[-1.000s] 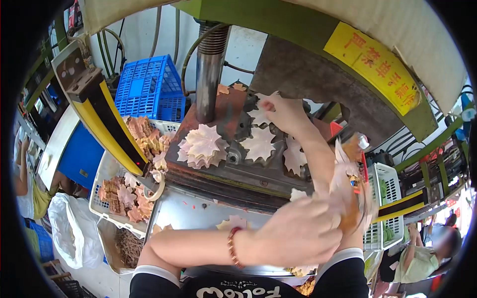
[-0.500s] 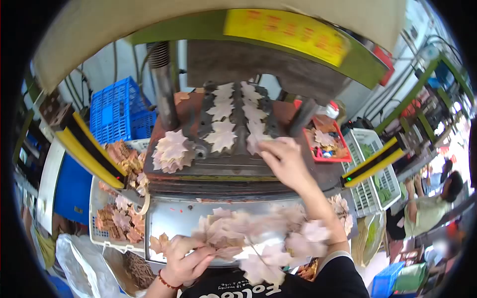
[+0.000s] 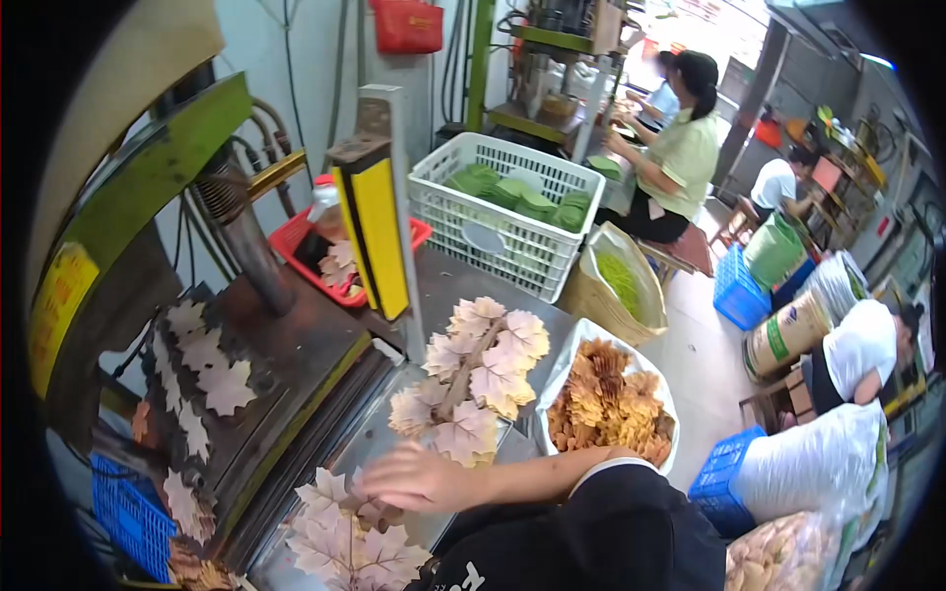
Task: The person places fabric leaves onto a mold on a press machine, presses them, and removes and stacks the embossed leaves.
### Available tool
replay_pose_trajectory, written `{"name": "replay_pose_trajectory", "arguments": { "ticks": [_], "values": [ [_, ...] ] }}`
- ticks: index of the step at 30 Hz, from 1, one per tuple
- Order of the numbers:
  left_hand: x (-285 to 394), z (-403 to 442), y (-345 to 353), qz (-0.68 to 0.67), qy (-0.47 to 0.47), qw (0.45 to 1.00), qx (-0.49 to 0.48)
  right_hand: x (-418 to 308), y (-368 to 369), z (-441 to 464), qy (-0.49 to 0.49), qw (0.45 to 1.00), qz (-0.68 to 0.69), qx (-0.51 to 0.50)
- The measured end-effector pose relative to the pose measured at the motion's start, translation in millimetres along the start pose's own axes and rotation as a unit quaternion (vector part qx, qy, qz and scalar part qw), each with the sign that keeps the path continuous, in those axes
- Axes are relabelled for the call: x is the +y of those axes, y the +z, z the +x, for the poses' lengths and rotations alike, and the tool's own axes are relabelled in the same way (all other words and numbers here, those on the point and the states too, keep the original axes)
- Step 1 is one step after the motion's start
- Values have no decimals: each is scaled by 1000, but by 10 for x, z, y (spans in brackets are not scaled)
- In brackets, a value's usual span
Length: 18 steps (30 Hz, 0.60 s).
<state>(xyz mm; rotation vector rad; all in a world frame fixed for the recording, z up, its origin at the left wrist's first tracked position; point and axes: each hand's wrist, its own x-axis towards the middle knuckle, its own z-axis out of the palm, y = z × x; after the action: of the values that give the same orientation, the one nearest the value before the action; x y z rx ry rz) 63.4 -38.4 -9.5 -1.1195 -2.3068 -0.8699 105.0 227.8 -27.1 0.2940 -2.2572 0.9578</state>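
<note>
My right hand [image 3: 419, 480] reaches across the metal tray [image 3: 389, 433], palm down, fingers stretched out beside a spray of pale pink artificial maple leaves [image 3: 340, 547]. Its fingertips overlap the edge of those leaves; whether they touch is unclear. Just beyond the hand, a second pile of maple leaf sprays [image 3: 478, 369] with brown stems lies at the tray's far end. My left hand is outside the view. On the press bed at left, single maple leaves [image 3: 225, 384] lie in rows on the dark mould.
A yellow-black post [image 3: 372, 231] stands beside the press. Beyond it are a red basket [image 3: 286, 241] and a white crate [image 3: 493, 231] of green leaves. A white-lined container of orange-brown leaves [image 3: 606, 404] sits by my right arm. Several people work farther off, one in a light-green shirt [image 3: 685, 158].
The view has swung to the right. My right hand has left the leaves on the mould and is now over the tray; my left hand has gone out of view.
</note>
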Motion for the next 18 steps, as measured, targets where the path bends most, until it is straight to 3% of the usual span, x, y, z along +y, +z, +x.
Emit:
{"name": "replay_pose_trajectory", "arguments": {
  "ticks": [5,8,18],
  "values": [
    [50,127,110,-5,16,1000,-3,28,98,-785,25,994,-92,-50],
    [54,167,114,-5,16,1000,-5,-58,71,-666,-21,989,-138,-57],
    [45,183,76,-3,13,1000,-8,-49,49,-689,-4,987,-132,-94]
  ]
}}
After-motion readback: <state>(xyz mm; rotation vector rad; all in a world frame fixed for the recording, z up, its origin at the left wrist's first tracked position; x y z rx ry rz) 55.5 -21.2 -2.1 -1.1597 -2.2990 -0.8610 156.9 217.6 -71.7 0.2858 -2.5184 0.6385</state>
